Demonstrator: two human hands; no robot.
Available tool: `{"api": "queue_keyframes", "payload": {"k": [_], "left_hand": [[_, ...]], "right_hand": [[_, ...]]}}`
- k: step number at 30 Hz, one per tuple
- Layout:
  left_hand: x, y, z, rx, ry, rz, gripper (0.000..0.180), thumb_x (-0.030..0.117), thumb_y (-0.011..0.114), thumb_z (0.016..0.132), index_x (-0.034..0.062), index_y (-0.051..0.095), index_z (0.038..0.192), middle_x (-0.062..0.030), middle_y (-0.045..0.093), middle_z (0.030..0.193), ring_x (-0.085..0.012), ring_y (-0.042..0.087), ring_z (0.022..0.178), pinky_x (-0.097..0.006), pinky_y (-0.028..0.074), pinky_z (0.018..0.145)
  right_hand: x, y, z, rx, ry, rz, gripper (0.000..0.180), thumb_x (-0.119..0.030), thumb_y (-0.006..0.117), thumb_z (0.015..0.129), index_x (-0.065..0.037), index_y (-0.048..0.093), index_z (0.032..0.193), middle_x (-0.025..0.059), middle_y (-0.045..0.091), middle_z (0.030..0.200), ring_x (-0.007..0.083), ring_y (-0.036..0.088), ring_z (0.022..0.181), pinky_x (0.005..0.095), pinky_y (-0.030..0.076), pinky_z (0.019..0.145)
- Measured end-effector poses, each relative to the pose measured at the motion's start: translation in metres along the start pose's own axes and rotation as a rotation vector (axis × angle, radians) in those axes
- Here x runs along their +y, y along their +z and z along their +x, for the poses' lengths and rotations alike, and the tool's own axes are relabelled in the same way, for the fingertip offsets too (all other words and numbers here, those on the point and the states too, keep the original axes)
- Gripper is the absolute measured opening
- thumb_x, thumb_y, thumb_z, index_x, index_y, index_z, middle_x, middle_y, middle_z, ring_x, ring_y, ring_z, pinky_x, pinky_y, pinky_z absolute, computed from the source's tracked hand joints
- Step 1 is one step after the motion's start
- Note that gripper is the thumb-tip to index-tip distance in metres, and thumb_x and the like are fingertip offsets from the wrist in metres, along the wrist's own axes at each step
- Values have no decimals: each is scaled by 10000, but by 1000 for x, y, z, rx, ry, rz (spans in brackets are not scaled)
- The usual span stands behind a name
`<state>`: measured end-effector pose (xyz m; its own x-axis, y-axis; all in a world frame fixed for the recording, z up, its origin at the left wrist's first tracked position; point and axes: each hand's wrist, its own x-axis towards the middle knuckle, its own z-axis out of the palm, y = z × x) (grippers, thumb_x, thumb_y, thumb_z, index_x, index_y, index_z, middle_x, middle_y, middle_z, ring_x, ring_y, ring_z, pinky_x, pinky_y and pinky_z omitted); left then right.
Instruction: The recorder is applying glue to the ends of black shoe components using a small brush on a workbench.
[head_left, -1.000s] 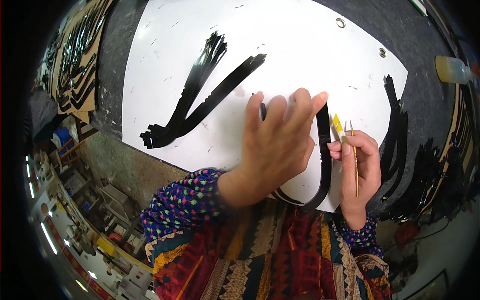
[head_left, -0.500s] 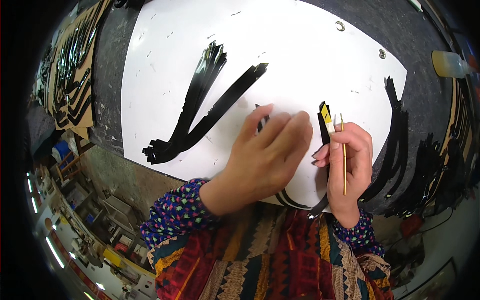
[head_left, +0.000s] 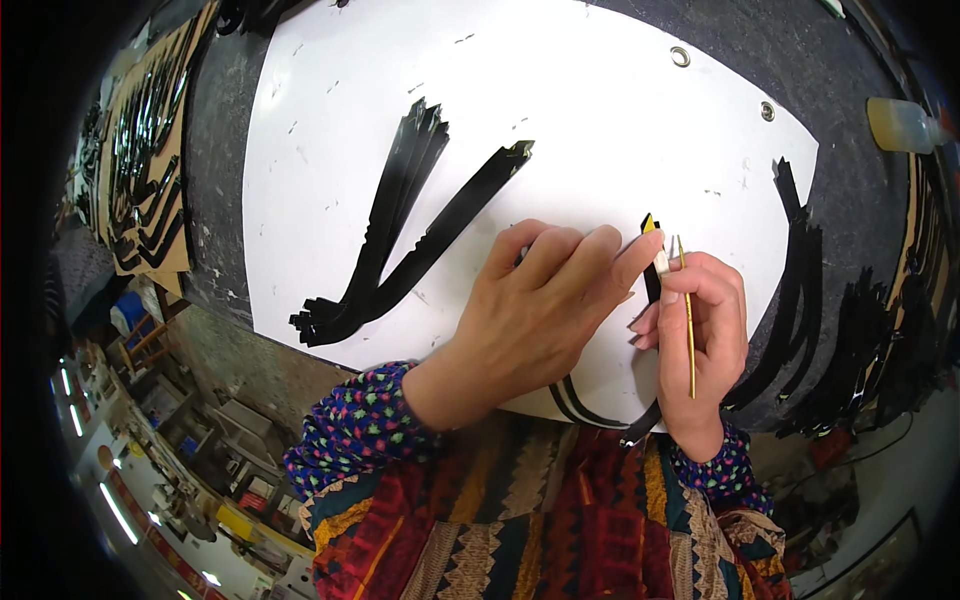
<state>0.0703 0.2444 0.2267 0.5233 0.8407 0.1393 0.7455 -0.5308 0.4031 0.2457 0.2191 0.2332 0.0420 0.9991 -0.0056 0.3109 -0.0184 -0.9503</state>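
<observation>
Over the white sheet (head_left: pixel 330 180), my left hand (head_left: pixel 545 310) curls around one side of a bent black strip (head_left: pixel 590 412), mostly hidden under the fingers. Its thumb reaches the yellow tip (head_left: pixel 649 222) at the strip's other end, just above a small white piece (head_left: pixel 661 262). My right hand (head_left: pixel 710 325) is closed around that end and also holds a thin gold-coloured stick (head_left: pixel 691 345), upright between thumb and fingers. The strip's bend hangs near the sheet's front edge. To the left lies a V-shaped bundle of black strips (head_left: pixel 385 215).
More black strips (head_left: pixel 795 270) lie along the right edge of the sheet, with a dark pile (head_left: pixel 850 350) beyond. A squeeze bottle of yellowish liquid (head_left: pixel 895 125) lies at the far right. Cardboard with glossy black strips (head_left: pixel 150 130) sits at the far left.
My left thumb has moved right to the yellow tip, now partly covering it. The right hand keeps the stick and strip in nearly the same place. The view has shifted slightly.
</observation>
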Motion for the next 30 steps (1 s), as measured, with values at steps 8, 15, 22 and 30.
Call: {"api": "queue_keyframes", "payload": {"k": [8, 15, 22, 30], "left_hand": [[-3, -1, 0, 9, 3, -1, 467, 206, 629, 928, 191, 604, 1394, 16, 466, 1060, -160, 433, 936, -335, 335, 894], [-3, -2, 1, 0, -6, -9, 478, 206, 643, 912, 197, 610, 1388, 19, 461, 1052, -158, 430, 932, -334, 341, 871], [-4, -4, 0, -26, -13, -14, 481, 224, 659, 916, 196, 603, 1392, 16, 464, 1058, -172, 431, 941, -336, 346, 861], [-6, -3, 0, -45, -29, -33, 481, 217, 659, 919, 214, 600, 1397, 22, 467, 1053, -166, 430, 934, -335, 347, 857]], "right_hand": [[-2, -4, -2, -5, -114, -251, 197, 134, 597, 892, 38, 618, 1063, 177, 605, 1073, 185, 624, 790, 280, 511, 625], [-1, -5, 2, -14, -228, -362, 225, 134, 634, 856, 40, 626, 1061, 186, 615, 1052, 250, 636, 849, 319, 529, 681], [-4, -4, 2, -12, -286, -426, 236, 122, 658, 835, 41, 641, 1056, 186, 636, 1008, 307, 647, 877, 355, 545, 730], [-2, -3, 1, -14, -310, -462, 243, 109, 670, 831, 41, 645, 1063, 176, 656, 988, 305, 657, 868, 355, 552, 719]]}}
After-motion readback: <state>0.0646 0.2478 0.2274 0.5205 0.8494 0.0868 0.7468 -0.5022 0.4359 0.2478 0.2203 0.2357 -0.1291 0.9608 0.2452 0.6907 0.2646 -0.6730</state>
